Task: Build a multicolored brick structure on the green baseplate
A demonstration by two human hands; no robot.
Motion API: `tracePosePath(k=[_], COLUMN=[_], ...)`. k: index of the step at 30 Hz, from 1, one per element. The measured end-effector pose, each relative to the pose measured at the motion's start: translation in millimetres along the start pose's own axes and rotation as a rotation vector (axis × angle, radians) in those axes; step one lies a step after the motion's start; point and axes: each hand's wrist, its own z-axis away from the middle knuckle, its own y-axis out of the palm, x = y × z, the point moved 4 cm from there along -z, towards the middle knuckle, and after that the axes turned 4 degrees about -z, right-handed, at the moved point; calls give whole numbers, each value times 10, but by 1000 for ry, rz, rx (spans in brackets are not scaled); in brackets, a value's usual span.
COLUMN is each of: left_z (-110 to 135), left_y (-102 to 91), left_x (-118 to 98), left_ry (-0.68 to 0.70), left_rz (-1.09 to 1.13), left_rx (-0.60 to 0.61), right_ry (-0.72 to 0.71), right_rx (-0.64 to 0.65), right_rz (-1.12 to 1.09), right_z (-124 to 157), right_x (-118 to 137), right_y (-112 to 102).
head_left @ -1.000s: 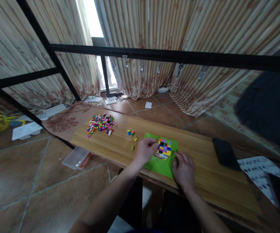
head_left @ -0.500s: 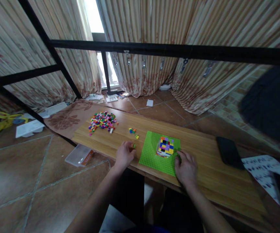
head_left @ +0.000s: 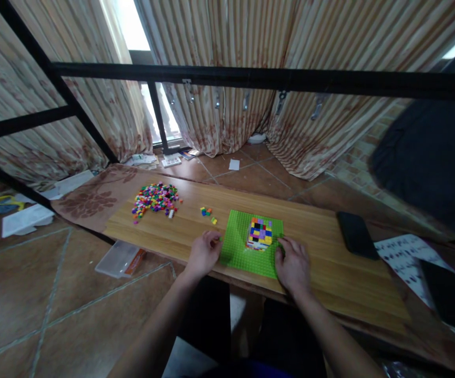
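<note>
A small block of multicoloured building bricks (head_left: 259, 233) stands on a green studded baseplate (head_left: 237, 239). My left hand (head_left: 205, 254) is by the plate's left edge, its thumb and fingers pinched on a tiny greenish brick (head_left: 220, 239), mostly hidden by the fingertips. At the plate's right edge, my right hand (head_left: 294, 264) has its fingers curled over the rim beside the block. A few loose bricks (head_left: 206, 211) in blue, orange and green lie left of the plate, with a yellow brick (head_left: 214, 221) near them.
A big heap of mixed bricks (head_left: 156, 199) covers part of the wooden board's (head_left: 318, 236) left end. To the right lie a black phone (head_left: 357, 234) and a printed sheet (head_left: 399, 257). A clear plastic box (head_left: 117, 259) sits below the board's left front edge. Black metal rails (head_left: 219, 76) cross behind.
The view has shifted a little to the right. My left hand has picked up a small brick from the board and moved closer to the baseplate. My right hand stays at the plate's right edge.
</note>
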Motion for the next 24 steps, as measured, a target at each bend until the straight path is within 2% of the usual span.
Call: tracePosePath(k=[6,11,18,24], left_z=[141,100,-21,-15], left_y=[97,178,388,439], left_x=[-555,-886,-952,-947], left_ry=[131,281,419,468], left_rz=[139,76,-210,-325], left_rx=[13,26,-73,-141], right_ry=[1,5,13,2], right_rx=[5,-6,1,-20], right_rz=[2,-2,0,-17], right_z=[1,-2,-5,-8], right_x=[-3,3,14,20], right_y=[11,9,9,-2])
